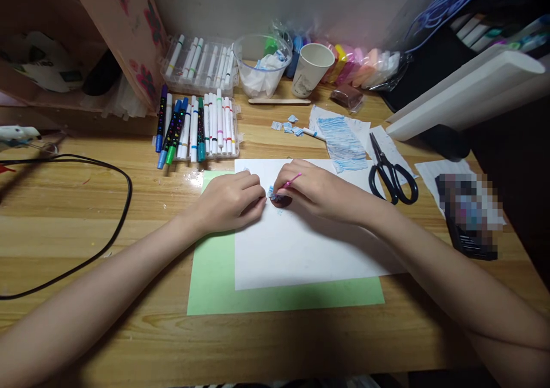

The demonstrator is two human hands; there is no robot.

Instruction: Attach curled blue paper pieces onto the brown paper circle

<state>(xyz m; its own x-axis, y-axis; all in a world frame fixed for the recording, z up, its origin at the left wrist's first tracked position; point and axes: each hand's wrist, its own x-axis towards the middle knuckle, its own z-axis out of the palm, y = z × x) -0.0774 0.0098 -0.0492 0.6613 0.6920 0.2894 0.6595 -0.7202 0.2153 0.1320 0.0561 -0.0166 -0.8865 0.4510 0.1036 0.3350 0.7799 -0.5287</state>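
My left hand (230, 200) rests on the white sheet (301, 250) with its fingers curled, their tips pressed against a small dark lump with bits of blue paper (278, 198). My right hand (315, 188) is closed in a pinch round a thin pink stick (293, 180) whose tip points at that lump. The white sheet lies on a green sheet (215, 285) on the wooden desk.
Marker pens (195, 127) lie in trays at the back left. A clear bowl (262, 61), a paper cup (313, 68), coloured clay packs (365, 67), black scissors (392, 173), blue-scribbled paper (341, 138) and a black cable (116, 222) surround the sheets. A dark device (468, 222) lies at the right.
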